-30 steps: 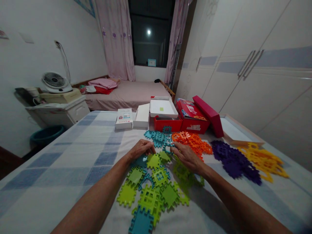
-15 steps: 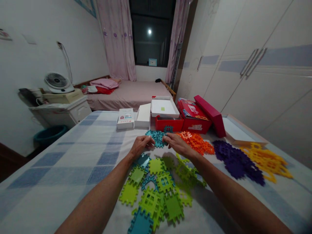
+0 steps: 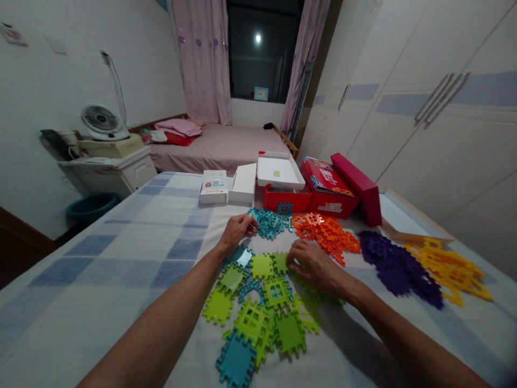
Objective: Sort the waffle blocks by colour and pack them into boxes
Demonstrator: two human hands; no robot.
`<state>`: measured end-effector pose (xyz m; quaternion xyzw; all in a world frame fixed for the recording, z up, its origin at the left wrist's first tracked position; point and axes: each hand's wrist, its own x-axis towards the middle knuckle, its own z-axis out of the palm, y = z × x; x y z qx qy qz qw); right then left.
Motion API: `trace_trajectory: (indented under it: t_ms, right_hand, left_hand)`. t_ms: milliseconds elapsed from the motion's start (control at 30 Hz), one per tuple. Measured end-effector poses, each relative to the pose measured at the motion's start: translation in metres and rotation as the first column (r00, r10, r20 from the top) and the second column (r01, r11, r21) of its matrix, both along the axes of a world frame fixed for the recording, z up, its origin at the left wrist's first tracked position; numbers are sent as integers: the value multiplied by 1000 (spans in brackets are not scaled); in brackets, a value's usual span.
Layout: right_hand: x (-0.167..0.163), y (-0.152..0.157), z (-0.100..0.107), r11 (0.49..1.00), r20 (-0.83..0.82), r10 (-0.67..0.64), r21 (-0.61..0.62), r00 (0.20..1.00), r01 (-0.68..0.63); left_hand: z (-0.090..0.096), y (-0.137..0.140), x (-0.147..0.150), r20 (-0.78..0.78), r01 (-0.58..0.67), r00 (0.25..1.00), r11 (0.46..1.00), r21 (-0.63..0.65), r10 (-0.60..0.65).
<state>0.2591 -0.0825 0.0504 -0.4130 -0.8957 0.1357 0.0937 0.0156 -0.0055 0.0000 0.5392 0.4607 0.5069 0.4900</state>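
Teal pieces [image 3: 270, 224] lie beside your left hand [image 3: 238, 230], a green piece [image 3: 280, 262] beside your right hand [image 3: 313, 263]; can't tell either's grip.

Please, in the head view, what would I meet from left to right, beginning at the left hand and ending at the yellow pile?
Left hand, teal pile, orange pile, purple pile, yellow pile.

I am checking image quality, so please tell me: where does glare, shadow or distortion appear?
Head view: a bright spot glares in the dark window; head view: a teal tile near the left hand shines; head view: shadow darkens the tablecloth below the right forearm; head view: the wardrobe looks slanted and stretched.
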Motion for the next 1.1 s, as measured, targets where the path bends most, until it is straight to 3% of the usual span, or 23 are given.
trace_trajectory:
  t_ms: [100, 200, 300, 400, 633, 800, 933, 1100]
  right_hand:
    - [6, -5, 0, 997, 45, -62, 45, 997, 60]
    - [-3, -7, 1, 997, -70, 34, 71, 997, -29]
    - [-14, -7, -5, 995, -79, 85, 51, 993, -82]
    - [-12, -10, -14, 1000, -61, 13, 29, 998, -11]
    - [27, -39, -22, 990, -9, -127, 65, 992, 127]
    - [27, -29, -27, 964, -17, -235, 122, 972, 235]
    - [19, -18, -31, 967, 49, -243, 87, 969, 238]
    - [27, -39, -31, 969, 29, -228, 100, 973, 224]
  left_hand:
    - [1, -1, 0, 5, 6, 1000, 1000, 4, -6]
    - [2, -2, -1, 0, -2, 1000, 1000, 13, 2]
    - [3, -2, -1, -13, -8, 1000, 1000, 10, 8]
    - [1, 0, -2, -22, -6, 1000, 1000, 6, 6]
    - [0, 1, -2, -25, 0, 1000, 1000, 10, 0]
    - [4, -2, -1, -27, -13, 1000, 1000, 2, 13]
    - [6, -3, -1, -37, -20, 999, 1000, -8, 20]
    - [5, -3, -1, -43, -17, 999, 1000, 1, 17]
